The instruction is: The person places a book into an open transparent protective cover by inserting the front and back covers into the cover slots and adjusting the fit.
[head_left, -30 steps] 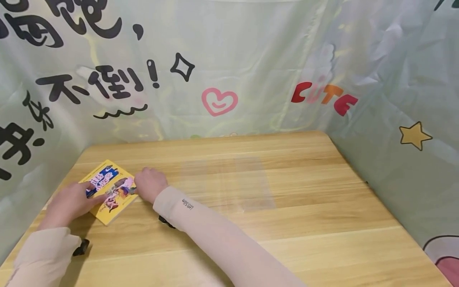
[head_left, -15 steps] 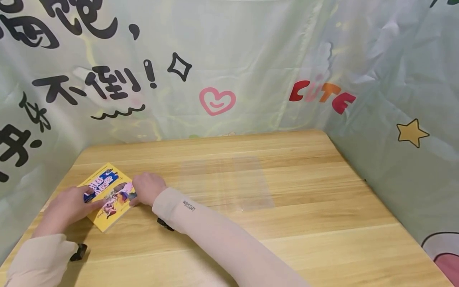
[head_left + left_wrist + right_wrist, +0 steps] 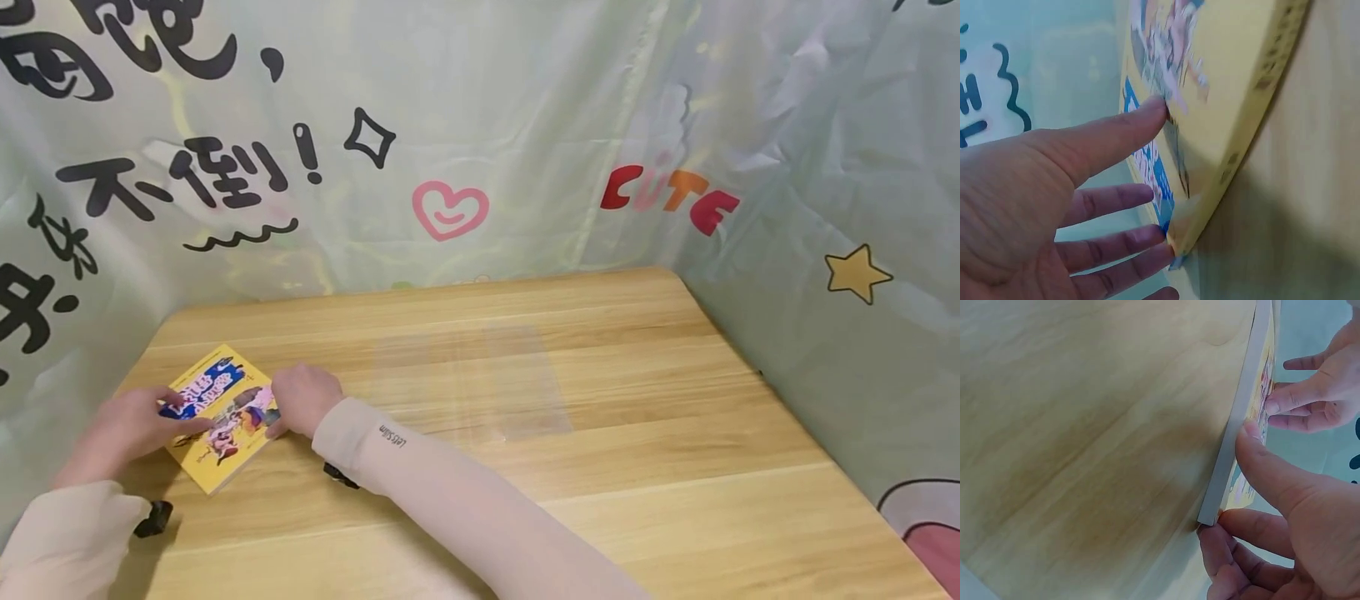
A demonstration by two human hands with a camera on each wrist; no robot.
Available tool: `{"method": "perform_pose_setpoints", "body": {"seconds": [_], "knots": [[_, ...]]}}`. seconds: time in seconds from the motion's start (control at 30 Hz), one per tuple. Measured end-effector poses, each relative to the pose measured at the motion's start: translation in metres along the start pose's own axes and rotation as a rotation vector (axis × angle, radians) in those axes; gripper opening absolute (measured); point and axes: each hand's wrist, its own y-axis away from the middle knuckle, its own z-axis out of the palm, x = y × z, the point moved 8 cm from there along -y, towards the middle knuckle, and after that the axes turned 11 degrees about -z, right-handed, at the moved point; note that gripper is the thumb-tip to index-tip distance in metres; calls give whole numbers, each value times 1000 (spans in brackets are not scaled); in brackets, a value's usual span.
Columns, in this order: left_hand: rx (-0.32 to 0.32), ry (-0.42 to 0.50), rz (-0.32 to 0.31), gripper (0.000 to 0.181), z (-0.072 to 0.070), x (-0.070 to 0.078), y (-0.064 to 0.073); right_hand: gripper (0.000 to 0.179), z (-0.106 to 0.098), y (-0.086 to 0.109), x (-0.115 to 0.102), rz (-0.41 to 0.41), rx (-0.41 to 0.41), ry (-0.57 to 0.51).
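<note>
On the table, taken as the clock, the book lies at 9 o'clock. The left hand is at 9 o'clock of the book, partly over it; the right hand is at 3 o'clock, touching its side. Beyond the right hand, toward 3 o'clock, a sheet lies on the table. Behind, at 12 o'clock, hangs a cloth.

The book and the left hand obstruct the tabletop near its left edge; the right hand closes the book's right side. The right sleeve crosses in from the near side. Passage is available along the right edge and into the far right corner. Fabric walls bound the far and right edges.
</note>
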Motion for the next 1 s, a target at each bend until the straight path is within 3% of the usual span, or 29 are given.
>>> {"method": "perform_pose_setpoints", "body": {"seconds": [0.1,0.23,0.47,1.0], "knots": [[10,3,-16,97,-4,-10,-3,51,0,1,-1,-2,6,4],[14,15,-87,95,-5,-25,-8,51,0,2,-3,-10,6,21],[-53,34,-235,111,0,-45,-14,51,1,3,-6,-10,-13,46],[-63,59,-303,86,-2,-47,-10,43,6,9,-19,-9,-10,76]]}}
